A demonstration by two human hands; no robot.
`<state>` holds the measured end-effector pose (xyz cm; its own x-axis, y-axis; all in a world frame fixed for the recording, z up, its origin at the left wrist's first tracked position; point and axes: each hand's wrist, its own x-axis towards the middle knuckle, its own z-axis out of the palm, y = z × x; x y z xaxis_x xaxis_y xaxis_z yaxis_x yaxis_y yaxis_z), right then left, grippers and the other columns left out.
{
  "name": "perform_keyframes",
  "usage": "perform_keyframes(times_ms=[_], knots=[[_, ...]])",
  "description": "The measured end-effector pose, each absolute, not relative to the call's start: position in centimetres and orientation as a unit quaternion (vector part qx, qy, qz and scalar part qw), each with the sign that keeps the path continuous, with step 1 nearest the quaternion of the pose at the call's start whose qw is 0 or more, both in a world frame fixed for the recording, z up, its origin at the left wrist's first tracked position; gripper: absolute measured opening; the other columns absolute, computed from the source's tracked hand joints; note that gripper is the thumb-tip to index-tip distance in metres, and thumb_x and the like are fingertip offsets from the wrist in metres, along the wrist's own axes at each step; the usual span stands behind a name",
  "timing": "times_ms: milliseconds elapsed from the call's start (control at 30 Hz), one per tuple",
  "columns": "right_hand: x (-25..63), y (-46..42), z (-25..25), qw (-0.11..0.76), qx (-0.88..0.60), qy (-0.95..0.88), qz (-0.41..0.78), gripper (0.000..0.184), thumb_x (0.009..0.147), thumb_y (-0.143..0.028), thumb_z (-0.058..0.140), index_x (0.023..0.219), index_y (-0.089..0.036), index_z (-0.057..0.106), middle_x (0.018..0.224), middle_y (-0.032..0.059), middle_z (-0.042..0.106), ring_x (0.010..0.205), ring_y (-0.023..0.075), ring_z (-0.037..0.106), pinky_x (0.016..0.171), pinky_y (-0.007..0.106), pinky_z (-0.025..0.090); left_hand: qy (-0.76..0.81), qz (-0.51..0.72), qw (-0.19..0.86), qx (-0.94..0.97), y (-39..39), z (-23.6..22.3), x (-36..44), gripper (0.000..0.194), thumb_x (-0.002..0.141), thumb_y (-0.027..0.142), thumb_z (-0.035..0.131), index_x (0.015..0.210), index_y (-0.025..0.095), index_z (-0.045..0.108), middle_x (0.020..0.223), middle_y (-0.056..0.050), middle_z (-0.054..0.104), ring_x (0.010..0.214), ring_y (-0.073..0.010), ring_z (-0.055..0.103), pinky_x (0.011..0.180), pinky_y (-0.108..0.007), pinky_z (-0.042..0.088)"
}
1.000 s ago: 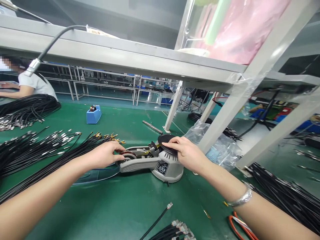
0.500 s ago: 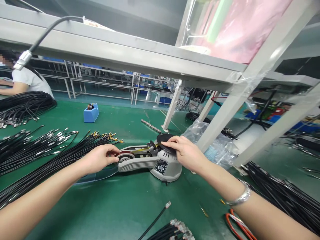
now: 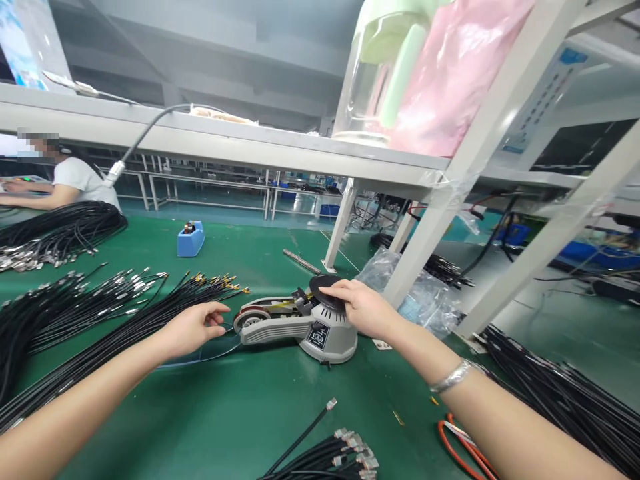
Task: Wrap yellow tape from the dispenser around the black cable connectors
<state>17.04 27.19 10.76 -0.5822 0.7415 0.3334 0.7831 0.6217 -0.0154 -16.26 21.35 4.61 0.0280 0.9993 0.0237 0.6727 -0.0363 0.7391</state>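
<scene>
A grey tape dispenser [image 3: 327, 343] with a round base, a long forked arm and a black disc on top stands on the green table. My right hand [image 3: 363, 308] grips the edge of the black disc [image 3: 320, 285], fingers over its top. Just left of the tape roll [image 3: 251, 319] at the arm's end is my left hand [image 3: 197, 327], its thumb and fingers apart and holding nothing. A thin clear strip or sheet [image 3: 200, 353] lies below that hand; I cannot tell what it is.
Bundles of black cables [image 3: 115, 347] lie at the left, more cables [image 3: 330, 460] at the front and right. A blue tape holder [image 3: 191, 240] stands behind. White shelf posts [image 3: 425, 227] and plastic bags [image 3: 410, 287] are at right. A person [image 3: 83, 180] sits far left.
My left hand has come away from the tape roll, moving left, and its fingers have opened. My right hand remains on the black disc. The view has tilted upward slightly.
</scene>
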Motion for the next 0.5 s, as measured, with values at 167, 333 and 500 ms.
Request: perform_keyframes(times_ms=[167,333,500], knots=[[17.8,25.7,11.3,0.171,-0.444,-0.877,-0.063,0.056,0.071,0.005,0.037,0.113,-0.019,0.066,0.111,0.0074,0.067,0.102,0.0216,0.060,0.091,0.036,0.051,0.679,0.287,0.248,0.629,17.5,5.5,-19.0,0.047,0.063,0.047,0.056,0.098,0.018,0.065,0.092,-0.007,0.070,0.088,-0.0251,0.064,0.078,-0.033,0.049],[18.7,23.3,11.5,0.180,-0.463,-0.866,-0.057,0.054,0.070,0.004,0.037,0.104,-0.021,0.070,0.107,0.0066,0.069,0.099,0.0219,0.063,0.087,0.037,0.053,0.725,0.302,0.110,0.609,14.3,6.0,-22.3,0.041,0.066,0.052,0.051,0.090,0.024,0.069,0.105,-0.006,0.069,0.097,-0.0304,0.060,0.088,-0.038,0.044],[19.3,17.6,10.8,0.198,-0.453,-0.868,-0.034,0.045,0.079,-0.005,0.035,0.100,-0.023,0.070,0.106,0.0067,0.069,0.099,0.0215,0.064,0.087,0.037,0.054,0.757,0.351,0.117,0.539,11.7,5.7,-24.6,0.038,0.060,0.052,0.055,0.085,0.026,0.068,0.096,-0.005,0.071,0.087,-0.0296,0.063,0.082,-0.038,0.047]])
